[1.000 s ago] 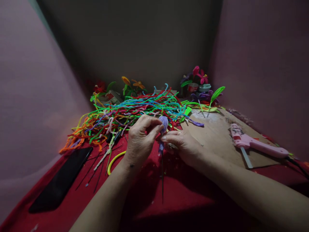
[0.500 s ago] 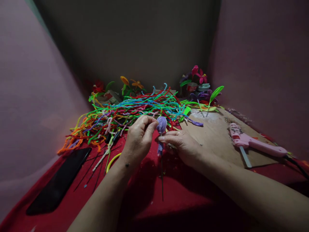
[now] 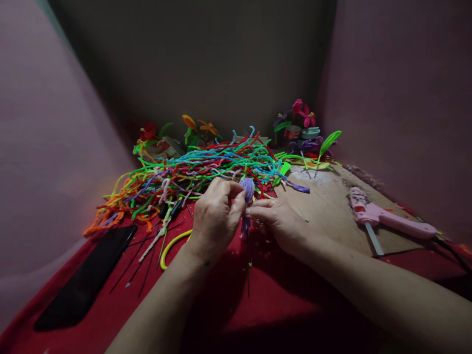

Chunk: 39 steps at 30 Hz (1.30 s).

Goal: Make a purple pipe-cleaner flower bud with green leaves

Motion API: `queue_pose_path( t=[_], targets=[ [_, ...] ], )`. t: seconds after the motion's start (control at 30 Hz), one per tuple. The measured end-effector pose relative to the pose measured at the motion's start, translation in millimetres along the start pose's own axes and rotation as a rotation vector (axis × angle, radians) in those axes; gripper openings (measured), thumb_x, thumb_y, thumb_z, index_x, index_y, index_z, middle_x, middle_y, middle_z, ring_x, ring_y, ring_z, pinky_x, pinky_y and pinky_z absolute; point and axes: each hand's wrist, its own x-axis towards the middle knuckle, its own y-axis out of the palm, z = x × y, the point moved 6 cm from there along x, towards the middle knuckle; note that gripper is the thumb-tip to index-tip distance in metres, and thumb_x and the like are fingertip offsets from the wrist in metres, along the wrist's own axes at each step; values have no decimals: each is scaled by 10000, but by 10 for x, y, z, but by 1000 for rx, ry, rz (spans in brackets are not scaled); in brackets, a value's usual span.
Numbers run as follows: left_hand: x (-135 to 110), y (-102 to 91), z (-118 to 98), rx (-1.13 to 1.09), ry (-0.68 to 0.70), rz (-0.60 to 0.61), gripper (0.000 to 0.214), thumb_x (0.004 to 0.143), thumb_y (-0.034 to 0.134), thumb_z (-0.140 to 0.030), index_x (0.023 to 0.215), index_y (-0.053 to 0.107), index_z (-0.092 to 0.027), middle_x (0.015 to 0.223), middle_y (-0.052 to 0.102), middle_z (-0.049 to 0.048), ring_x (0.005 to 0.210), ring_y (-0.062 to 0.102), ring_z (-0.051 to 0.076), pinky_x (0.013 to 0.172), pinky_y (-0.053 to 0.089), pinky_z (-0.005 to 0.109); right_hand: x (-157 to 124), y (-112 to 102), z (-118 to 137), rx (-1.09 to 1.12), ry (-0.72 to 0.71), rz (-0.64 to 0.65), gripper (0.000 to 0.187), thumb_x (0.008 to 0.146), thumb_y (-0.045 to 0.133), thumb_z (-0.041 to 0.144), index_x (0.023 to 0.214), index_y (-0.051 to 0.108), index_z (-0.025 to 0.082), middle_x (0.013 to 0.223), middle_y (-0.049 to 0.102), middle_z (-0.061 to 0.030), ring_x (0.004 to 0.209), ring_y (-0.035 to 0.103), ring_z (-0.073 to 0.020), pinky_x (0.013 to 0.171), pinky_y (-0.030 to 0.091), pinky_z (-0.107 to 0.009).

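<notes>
A purple pipe-cleaner flower (image 3: pixel 247 189) with a rounded head stands roughly upright between my two hands, and purple strands (image 3: pixel 245 227) hang beneath its head. My left hand (image 3: pixel 220 209) pinches it just under the head, thumb and forefinger together. From the other side, my right hand (image 3: pixel 275 216) has its fingertips closed at the same spot, gripping the flower's base; its lower fingers are partly hidden. Below, a thin dark stem (image 3: pixel 248 282) shows against the red cloth (image 3: pixel 280 314).
A heap of colourful pipe cleaners (image 3: pixel 206 164) lies ahead. To the right, a pink glue gun (image 3: pixel 383 216) rests on a cardboard sheet (image 3: pixel 324 211). A black phone (image 3: pixel 86 278) is at left, near thin wires (image 3: pixel 147 270). Finished flowers (image 3: pixel 308 115) stand at the back.
My left hand has slid from beside the flower head down to its base, near my right fingertips. My right hand has barely moved.
</notes>
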Motion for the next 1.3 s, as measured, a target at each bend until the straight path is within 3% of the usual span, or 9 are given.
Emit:
queue_pose_path(
  t=[0.3,0.63,0.83,1.07,1.3],
  targets=[
    [-5,31,-10,47,44,50,70,784,503,-136,753,564,-154,735,579,24,678,539,125,623,405,233,-9,-16,20,-128,-92,17,228,672,623,255,494,513,163,487,371,58,477,278,-69,489,211,-254],
    [33,-29,46,-68,-110,38,98,770,498,-136,723,582,-157,718,595,14,641,534,106,605,412,214,-10,-4,-30,12,46,-12,240,615,692,289,487,529,168,421,414,60,396,301,-60,432,175,-255],
    [25,-34,2,-105,-85,66,102,782,516,-162,742,609,-153,733,602,18,660,545,110,602,423,215,-9,15,-2,33,53,3,205,613,673,267,503,536,163,437,421,66,400,304,-54,433,175,-250],
    [17,-12,-26,17,31,61,110,797,497,-158,735,588,-149,719,585,24,665,538,116,608,413,222,-29,10,8,-41,19,4,204,625,660,263,497,534,166,443,392,73,415,287,-52,451,184,-256],
    [38,-30,63,-61,-79,55,96,764,504,-138,712,584,-156,697,590,7,622,532,103,579,416,205,-5,-7,-49,22,76,-1,248,617,684,302,499,507,173,411,384,69,388,285,-58,433,161,-259]
  ],
)
